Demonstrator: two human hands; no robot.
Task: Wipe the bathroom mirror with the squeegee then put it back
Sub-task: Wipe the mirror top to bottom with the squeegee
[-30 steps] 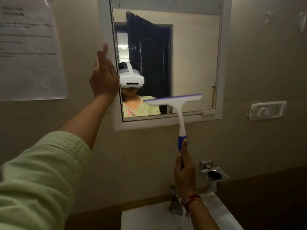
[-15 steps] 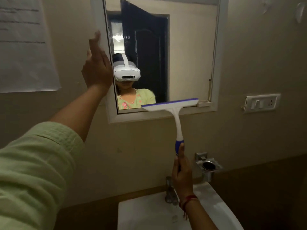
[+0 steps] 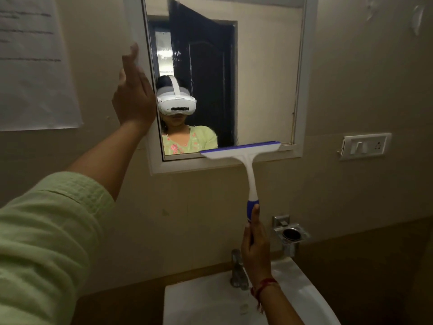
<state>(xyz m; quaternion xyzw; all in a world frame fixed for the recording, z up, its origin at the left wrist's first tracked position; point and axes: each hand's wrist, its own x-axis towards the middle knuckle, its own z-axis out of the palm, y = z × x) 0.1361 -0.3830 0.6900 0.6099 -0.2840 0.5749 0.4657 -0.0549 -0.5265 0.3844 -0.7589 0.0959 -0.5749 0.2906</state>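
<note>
Right hand point(image 3: 256, 249): my fingers are wrapping tight round the squeegee point(image 3: 246, 160) handle
Squeegee: its blade is lying at the mirror point(image 3: 264, 78) bottom edge
Left hand point(image 3: 133, 95): I'm holding it flat and spread against the mirror frame, gripping nothing

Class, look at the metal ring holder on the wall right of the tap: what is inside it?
The ring holder shows only a dark round opening; nothing stands up out of it. Its bottom is too dark to see. The right hand beside it grips the squeegee.
</note>
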